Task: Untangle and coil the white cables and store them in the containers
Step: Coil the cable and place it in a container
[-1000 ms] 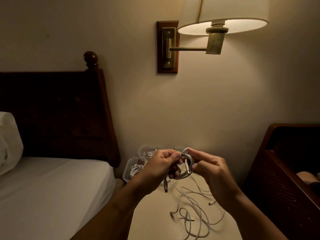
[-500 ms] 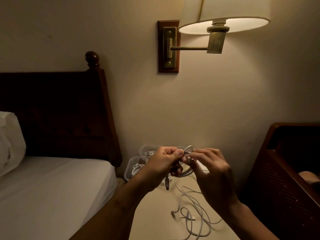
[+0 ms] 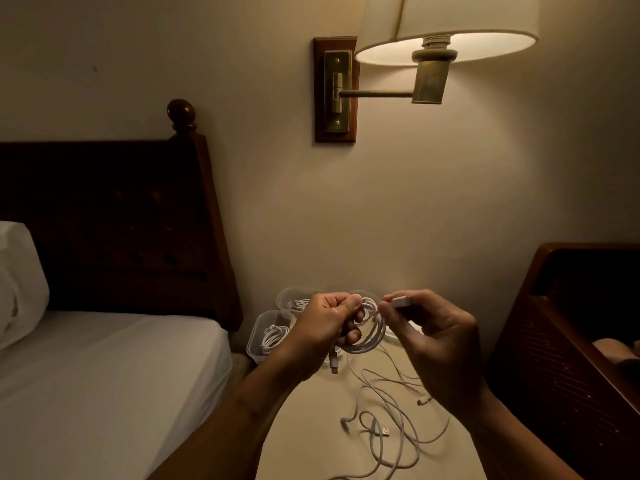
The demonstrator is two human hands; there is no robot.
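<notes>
Head view: pillow point(image 3: 19, 282) far left on bed point(image 3: 104, 375), dark headboard point(image 3: 114, 220) behind. Front container point(image 3: 254, 336) and rear container point(image 3: 287, 294), both clear, sit at the back-left of the surface point(image 3: 304, 438) by the wall, each with a coiled white cable inside. Left grip point(image 3: 323, 327) is raised above the surface, fingers curled round a coil point(image 3: 372, 329) of white cable, thumb on top. A plug point(image 3: 334, 363) hangs below the fist. Right grip point(image 3: 433, 337) is just beside the coil, thumb and forefinger pinching a white connector point(image 3: 401, 301), other fingers loosely curled. Can't tell if that connector is the coil's own end. Loose cables point(image 3: 391, 410) lie tangled on the surface below both grips, USB end point(image 3: 386, 432) among them. Wall lamp point(image 3: 446, 29) lit above. Dark wooden furniture point(image 3: 571, 341) far right.
</notes>
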